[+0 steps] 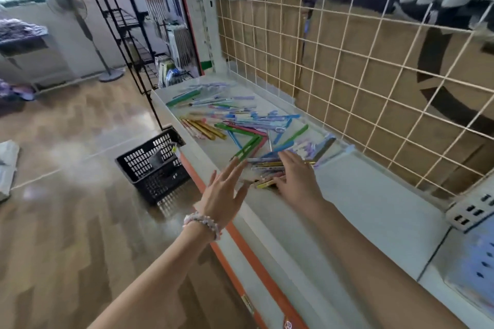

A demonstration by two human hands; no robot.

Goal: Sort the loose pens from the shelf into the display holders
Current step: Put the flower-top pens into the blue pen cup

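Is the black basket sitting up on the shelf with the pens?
No, the black basket stands on the wooden floor beside the shelf.

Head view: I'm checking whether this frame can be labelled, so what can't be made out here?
- Pens under the right hand: the palm hides which ones the fingers touch.
- Left hand: motion blur smears the spread fingers.
- Pen pile: too small and soft to read any print.
- Black basket on the floor: its contents are unclear through the lattice.
- Display holders: none can be identified in this view.
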